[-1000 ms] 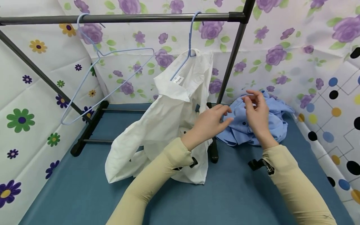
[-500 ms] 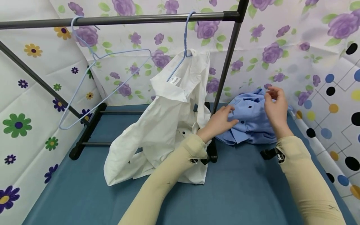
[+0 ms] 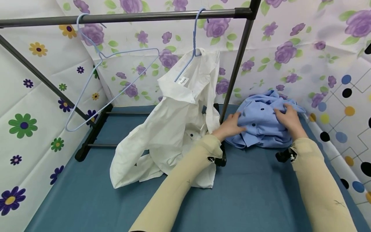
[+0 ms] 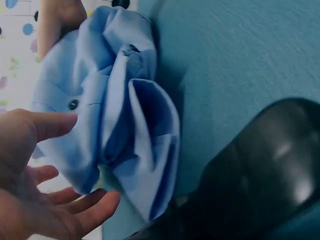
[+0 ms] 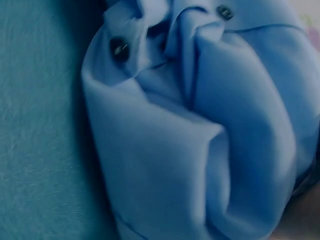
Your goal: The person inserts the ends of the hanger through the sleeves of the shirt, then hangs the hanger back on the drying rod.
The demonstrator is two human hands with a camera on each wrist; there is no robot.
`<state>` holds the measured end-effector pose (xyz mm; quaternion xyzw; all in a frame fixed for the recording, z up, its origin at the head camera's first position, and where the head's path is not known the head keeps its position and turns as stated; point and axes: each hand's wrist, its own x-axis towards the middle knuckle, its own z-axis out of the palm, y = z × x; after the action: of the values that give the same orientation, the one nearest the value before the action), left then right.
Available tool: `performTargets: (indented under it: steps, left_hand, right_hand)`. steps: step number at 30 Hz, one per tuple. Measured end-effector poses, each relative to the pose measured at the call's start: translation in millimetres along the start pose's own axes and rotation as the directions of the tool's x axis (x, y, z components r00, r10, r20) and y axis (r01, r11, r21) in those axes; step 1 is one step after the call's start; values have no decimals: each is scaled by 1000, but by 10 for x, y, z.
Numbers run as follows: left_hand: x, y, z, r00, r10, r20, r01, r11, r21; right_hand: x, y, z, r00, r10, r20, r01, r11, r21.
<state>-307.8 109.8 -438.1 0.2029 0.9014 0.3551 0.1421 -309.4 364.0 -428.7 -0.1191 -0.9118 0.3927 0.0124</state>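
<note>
A blue button-up shirt (image 3: 255, 117) lies crumpled on the table near the back right. Beside its left edge is my left hand (image 3: 230, 126), fingers spread with a gap between thumb and fingertips. In the left wrist view the left hand (image 4: 45, 185) has its thumb over the shirt's front and no cloth pinched. My right hand (image 3: 290, 120) is at the shirt's right side, thumb and fingers apart, touching the cloth. The right wrist view is filled by the blue shirt (image 5: 165, 150), with only a bit of skin at the lower right corner.
A white shirt (image 3: 174, 119) hangs on a blue hanger (image 3: 194, 42) from the rack's dark bar (image 3: 145, 16). An unladen blue hanger (image 3: 87, 87) hangs left of it. The rack's black foot (image 4: 270, 160) stands close to my left wrist. Patterned sheets wall the table (image 3: 243, 193).
Both hands have moved right. The right hand has come down onto the right side of the blue shirt, while the left hand has reached its left edge. The white shirt still hangs.
</note>
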Motion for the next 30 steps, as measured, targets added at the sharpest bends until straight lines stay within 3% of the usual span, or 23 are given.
performTargets:
  steps: [3, 7, 11, 15, 25, 30]
  left_hand:
    - [25, 12, 84, 999, 8, 48, -10, 1000, 26]
    - [32, 28, 183, 996, 9, 84, -15, 997, 79]
    - [41, 34, 236, 999, 11, 51, -19, 988, 155]
    - [55, 19, 270, 999, 27, 39, -34, 979, 200]
    - [58, -25, 275, 998, 39, 46, -44, 991, 127]
    - [57, -32, 298, 998, 54, -9, -54, 997, 48]
  right_hand:
    - [33, 84, 49, 996, 48, 80, -48, 999, -8]
    - [39, 145, 135, 987, 87, 132, -75, 993, -92]
    - [13, 182, 206, 993, 42, 109, -26, 989, -145]
    - [-42, 228, 233, 996, 50, 79, -39, 990, -137]
    - [-45, 253, 280, 996, 79, 33, -74, 987, -146]
    - [-56, 258, 267, 998, 47, 33, -42, 989, -142]
